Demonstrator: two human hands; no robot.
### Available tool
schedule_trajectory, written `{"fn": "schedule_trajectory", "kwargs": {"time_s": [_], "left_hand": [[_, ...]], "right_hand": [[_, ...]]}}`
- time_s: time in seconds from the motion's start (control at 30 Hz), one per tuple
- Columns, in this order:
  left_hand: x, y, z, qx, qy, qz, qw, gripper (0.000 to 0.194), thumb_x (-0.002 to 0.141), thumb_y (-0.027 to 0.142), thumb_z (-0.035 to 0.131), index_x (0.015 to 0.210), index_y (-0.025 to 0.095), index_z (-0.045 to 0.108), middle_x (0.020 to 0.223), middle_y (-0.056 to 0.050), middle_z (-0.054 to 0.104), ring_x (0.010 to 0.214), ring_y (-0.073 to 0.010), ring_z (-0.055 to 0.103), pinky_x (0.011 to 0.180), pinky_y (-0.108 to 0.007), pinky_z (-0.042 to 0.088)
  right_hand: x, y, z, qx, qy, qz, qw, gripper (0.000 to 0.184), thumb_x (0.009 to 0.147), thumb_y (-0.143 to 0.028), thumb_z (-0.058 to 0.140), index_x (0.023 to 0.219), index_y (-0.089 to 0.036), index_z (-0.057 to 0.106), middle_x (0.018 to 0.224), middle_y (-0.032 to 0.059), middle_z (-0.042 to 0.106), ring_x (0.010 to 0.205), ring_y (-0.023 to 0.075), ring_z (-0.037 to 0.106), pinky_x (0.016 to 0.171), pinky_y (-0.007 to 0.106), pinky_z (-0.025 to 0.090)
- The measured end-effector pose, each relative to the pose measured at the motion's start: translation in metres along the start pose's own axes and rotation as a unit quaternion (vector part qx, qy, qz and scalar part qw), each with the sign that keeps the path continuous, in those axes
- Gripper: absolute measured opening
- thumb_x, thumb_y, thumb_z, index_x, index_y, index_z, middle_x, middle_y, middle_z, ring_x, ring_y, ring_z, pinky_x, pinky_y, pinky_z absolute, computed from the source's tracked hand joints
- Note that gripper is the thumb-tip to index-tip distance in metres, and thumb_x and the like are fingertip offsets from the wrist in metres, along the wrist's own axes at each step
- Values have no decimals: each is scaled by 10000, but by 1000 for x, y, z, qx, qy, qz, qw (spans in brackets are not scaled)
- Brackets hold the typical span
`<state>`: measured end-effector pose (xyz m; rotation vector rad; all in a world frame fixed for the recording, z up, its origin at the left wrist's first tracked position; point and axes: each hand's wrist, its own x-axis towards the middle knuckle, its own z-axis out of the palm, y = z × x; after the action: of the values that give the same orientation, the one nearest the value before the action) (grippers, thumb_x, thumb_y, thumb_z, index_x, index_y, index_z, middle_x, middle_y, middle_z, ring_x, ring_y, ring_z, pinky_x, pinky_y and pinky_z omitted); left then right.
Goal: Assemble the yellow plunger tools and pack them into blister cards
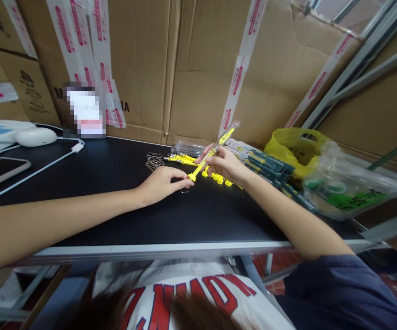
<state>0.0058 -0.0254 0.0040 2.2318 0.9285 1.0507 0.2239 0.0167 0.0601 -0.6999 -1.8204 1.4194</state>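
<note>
In the head view, the left hand (pixel 163 184) pinches the near end of a slim yellow tool (pixel 196 172) between its fingers; the right hand (pixel 228 164) has its fingers clamped around the middle, holding it tilted above the table (pixel 171 224). Yellow caps (pixel 220 180) (a small cluster) lie right of wire hooks (pixel 154 161).

Bright yellow on the tool (pixel 201 165), jet black on the tabletop (pixel 116 224): what a contrast I'm getting!
I'm catching matching yellow on the little caps (pixel 220 180), more yellow on a translucent carrier bag (pixel 284 144), and there's a clear bag (pixel 373 183) flashing a green panel (pixel 349 201) with black characters; then I've got brown cardboard (pixel 198 91) striped by white tape (pixel 246 46) with red printed labels (pixel 237 80), a silver-grey table edge (pixel 171 250), a navy sleeve (pixel 342 293) and a white shirt (pixel 191 270) sporting red letters (pixel 162 305) outlined dark blue.
</note>
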Motion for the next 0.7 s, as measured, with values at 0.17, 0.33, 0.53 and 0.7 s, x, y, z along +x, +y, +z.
{"fn": "schedule_trajectory", "kwargs": {"time_s": [0.17, 0.33, 0.53, 0.7], "left_hand": [[-2, 3, 0, 73, 1, 51, 996, 267, 886, 367, 563, 767, 181, 714, 760, 3, 725, 718, -145, 639, 704, -238, 415], [-2, 4, -1, 102, 7, 70, 992, 253, 894, 321, 556, 755, 162, 697, 733, 0, 712, 686, -130, 629, 679, -228, 402], [-2, 2, -1, 83, 6, 56, 995, 268, 891, 325, 559, 715, 160, 674, 670, 15, 686, 634, -115, 609, 641, -213, 396], [-4, 1, -2, 132, 22, 83, 987, 228, 886, 280, 544, 749, 157, 678, 645, 20, 645, 585, -99, 553, 598, -211, 365]], "right_hand": [[-1, 7, 8, -2, -36, -2, 999, 317, 743, -283, 744, 935, -183, 513, 891, 55, 736, 696, 131, 684, 520, 196, 533], [-1, 10, 13, -8, -45, -16, 999, 331, 740, -295, 756, 935, -179, 516, 881, 56, 740, 687, 127, 676, 514, 198, 534], [-2, 10, 16, -24, -39, -16, 999, 334, 744, -324, 754, 929, -174, 520, 885, 66, 738, 679, 128, 670, 506, 207, 535], [-4, 7, 21, -48, -26, -21, 998, 374, 717, -351, 775, 905, -175, 504, 871, 64, 737, 663, 129, 666, 487, 205, 530]]}}
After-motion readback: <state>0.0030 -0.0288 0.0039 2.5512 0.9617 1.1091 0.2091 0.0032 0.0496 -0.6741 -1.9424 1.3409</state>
